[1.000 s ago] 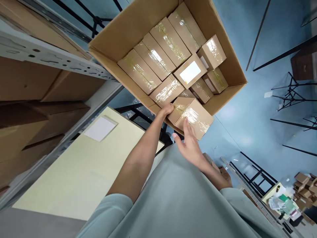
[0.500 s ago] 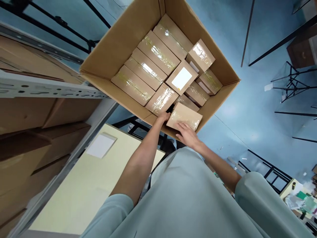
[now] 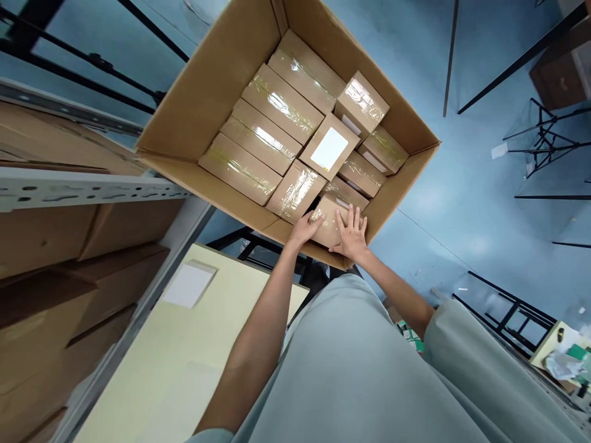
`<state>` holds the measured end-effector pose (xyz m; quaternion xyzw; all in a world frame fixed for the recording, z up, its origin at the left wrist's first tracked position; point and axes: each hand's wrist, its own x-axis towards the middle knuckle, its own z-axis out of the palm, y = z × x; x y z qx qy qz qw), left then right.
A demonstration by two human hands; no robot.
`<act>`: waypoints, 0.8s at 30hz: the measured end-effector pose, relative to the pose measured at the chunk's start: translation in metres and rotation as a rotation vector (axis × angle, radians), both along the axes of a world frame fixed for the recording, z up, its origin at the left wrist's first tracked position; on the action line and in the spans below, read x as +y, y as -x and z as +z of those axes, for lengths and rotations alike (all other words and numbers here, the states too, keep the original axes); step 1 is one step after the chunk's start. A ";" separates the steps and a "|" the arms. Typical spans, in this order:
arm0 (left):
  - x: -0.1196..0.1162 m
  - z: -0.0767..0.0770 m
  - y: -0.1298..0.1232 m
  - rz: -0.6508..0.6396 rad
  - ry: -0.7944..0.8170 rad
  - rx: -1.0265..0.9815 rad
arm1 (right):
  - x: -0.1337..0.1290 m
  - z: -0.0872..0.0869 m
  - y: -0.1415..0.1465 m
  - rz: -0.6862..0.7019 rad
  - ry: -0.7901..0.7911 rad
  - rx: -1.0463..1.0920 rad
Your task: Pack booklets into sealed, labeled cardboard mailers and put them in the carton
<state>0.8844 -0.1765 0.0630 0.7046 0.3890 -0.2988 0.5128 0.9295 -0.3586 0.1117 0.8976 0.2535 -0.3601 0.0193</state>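
Note:
A large open carton (image 3: 184, 92) holds several small cardboard boxes sealed with shiny clear tape. At its near corner, a small cardboard box (image 3: 329, 224) sits lower among the others. My right hand (image 3: 351, 237) lies on top of this box with fingers spread. At the box's left edge, my left hand (image 3: 305, 229) touches it, thumb and fingers apart; some fingertips are hidden by the gap. Beside it is a taped small box (image 3: 296, 191), and a box with a white label (image 3: 329, 147) rests higher in the middle.
On the left, a metal rack (image 3: 92, 188) holds brown cartons (image 3: 50, 227). A cream tabletop (image 3: 184, 344) bears a white sheet (image 3: 189, 284). Black metal frames (image 3: 545, 135) stand on the blue floor (image 3: 462, 203). Another cluttered table (image 3: 549, 344) is at the right.
The small box under my hands has gone down from a tilted position into the near corner. My right hand's fingers have spread on it; my left hand has moved onto its left edge.

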 end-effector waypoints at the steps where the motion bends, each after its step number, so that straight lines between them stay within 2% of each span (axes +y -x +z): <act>1: -0.003 0.005 -0.003 -0.029 -0.060 0.026 | 0.000 -0.002 -0.002 0.002 -0.011 -0.011; 3: -0.007 0.015 -0.008 -0.097 -0.147 0.065 | 0.002 0.000 -0.005 0.018 -0.043 -0.024; 7: -0.011 0.035 -0.012 -0.188 -0.243 0.091 | 0.003 0.015 -0.012 0.075 -0.099 0.030; 10: -0.010 0.042 -0.010 -0.230 -0.295 0.122 | 0.002 0.021 -0.015 0.076 -0.118 0.085; 16: 0.004 0.027 -0.019 -0.272 -0.331 0.166 | 0.017 0.010 -0.016 0.057 -0.135 0.114; 21: 0.018 0.021 -0.021 -0.281 -0.353 0.189 | 0.026 0.017 -0.019 0.033 -0.142 0.119; 24: 0.020 0.019 -0.032 -0.350 -0.381 0.134 | 0.020 0.018 -0.039 0.034 -0.187 0.145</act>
